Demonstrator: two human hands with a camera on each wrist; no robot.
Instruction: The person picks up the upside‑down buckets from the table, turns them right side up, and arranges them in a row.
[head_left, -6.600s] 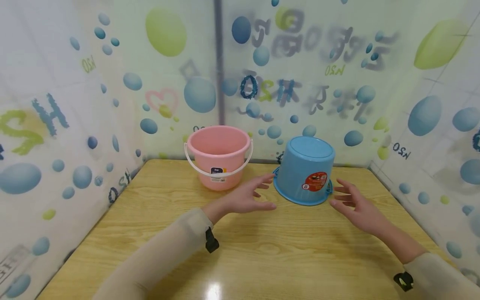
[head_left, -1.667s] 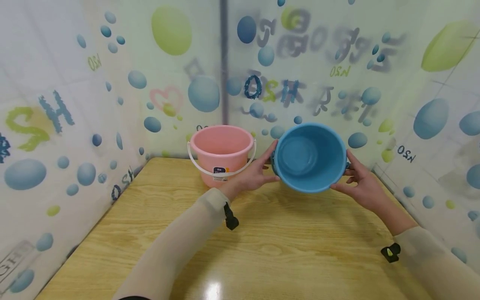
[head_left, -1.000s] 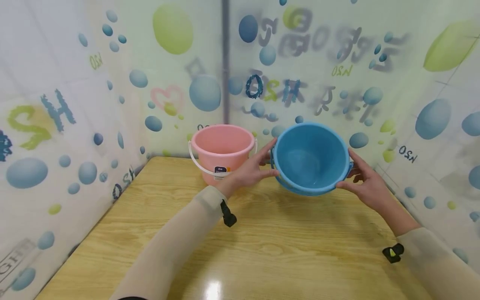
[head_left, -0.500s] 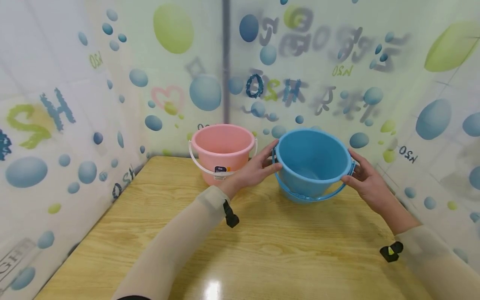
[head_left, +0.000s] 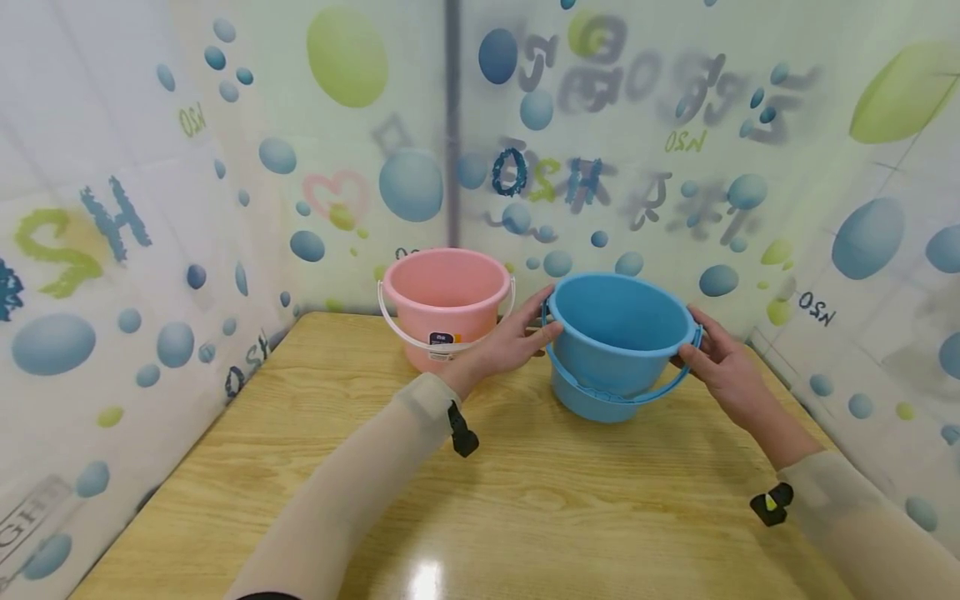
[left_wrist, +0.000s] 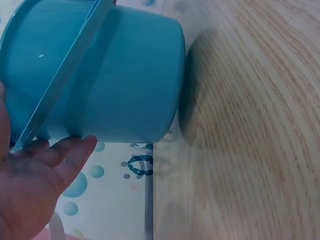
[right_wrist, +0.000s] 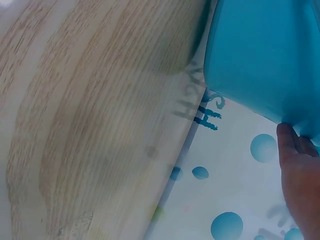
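Note:
A blue bucket [head_left: 603, 362], mouth up and slightly tilted, is between my two hands at the back right of the table. My left hand [head_left: 513, 342] grips its left side at the rim, thumb in front and fingers along the wall. On the other side my right hand [head_left: 723, 367] holds the rim near the handle joint. The blue handle [head_left: 660, 392] hangs down across the front. In the left wrist view, the bucket wall [left_wrist: 135, 75] ends beside its shadow on the wood; whether the base touches the table I cannot tell. The right wrist view shows fingers under the rim side.
An upright pink bucket [head_left: 420, 321] with a white handle [head_left: 397, 329] stands left of the blue one, partly behind my left hand. The wooden table [head_left: 570, 508] meets a curtain [head_left: 337, 167] printed with bubbles at the back and on both sides.
Earlier the blue bucket stood upside down between my open hands. Both hands took hold, raised it and turned its mouth towards me, then up. In the last second it has come lower.

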